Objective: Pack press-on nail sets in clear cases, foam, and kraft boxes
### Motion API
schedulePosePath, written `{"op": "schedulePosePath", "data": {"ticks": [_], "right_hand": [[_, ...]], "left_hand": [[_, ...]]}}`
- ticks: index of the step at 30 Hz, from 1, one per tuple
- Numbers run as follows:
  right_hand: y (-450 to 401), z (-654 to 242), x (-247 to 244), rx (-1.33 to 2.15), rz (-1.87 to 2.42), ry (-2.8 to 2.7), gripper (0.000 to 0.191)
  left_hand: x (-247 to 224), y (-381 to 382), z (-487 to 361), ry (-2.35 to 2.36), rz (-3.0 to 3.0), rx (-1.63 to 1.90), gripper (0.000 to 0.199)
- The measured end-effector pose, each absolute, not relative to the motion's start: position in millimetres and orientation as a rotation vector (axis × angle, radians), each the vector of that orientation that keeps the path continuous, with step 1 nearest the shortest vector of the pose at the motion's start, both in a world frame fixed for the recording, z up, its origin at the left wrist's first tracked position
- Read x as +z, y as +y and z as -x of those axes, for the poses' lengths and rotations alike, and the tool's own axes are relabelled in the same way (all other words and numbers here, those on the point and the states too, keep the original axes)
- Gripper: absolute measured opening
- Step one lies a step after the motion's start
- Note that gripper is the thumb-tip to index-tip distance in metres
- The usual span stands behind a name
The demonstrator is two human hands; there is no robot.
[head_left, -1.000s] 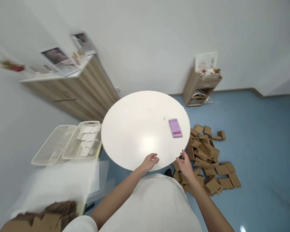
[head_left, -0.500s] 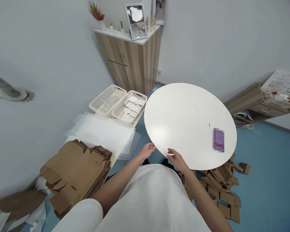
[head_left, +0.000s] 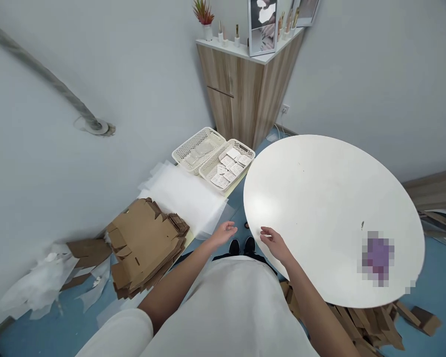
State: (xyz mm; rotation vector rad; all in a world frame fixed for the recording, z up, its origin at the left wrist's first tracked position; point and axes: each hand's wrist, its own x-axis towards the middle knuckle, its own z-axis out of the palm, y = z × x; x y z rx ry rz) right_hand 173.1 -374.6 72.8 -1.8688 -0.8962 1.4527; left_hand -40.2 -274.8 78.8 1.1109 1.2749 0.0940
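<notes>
My left hand [head_left: 224,233] is held in the air between the side table and the round white table [head_left: 330,198]. Its fingers are slightly curled and apart, with nothing in them. Over the near left edge of the round table hovers my right hand [head_left: 274,242], its fingers loosely bent and empty. A pixelated purple item [head_left: 378,258] lies on the right part of that table. To the left, flattened brown cardboard boxes [head_left: 144,243] are stacked beside translucent white sheets [head_left: 186,196].
Beyond the sheets stand a white basket with clear bags [head_left: 198,148] and a white basket with cards [head_left: 228,166]. A wooden cabinet [head_left: 241,89] fills the corner. Cardboard pieces [head_left: 371,325] lie under the round table; white wrapping [head_left: 40,282] lies at left.
The view has turned left, so the tables, baskets and cabinet appear further right. Both hands stay raised, apart and empty. More of my shoes now shows.
</notes>
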Motion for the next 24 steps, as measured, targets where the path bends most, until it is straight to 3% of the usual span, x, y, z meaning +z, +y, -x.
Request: {"op": "schedulePosePath", "data": {"ticks": [11,24], "right_hand": [[-314,-173,83,1.511,1.807,-0.963,0.042],[-255,-92,107,1.371,1.786,-1.141,0.045]], "left_hand": [[93,-264,57,1.312,-1.053,0.208,0.055],[89,-212,128,1.290,-1.148,0.442,0.049]]}}
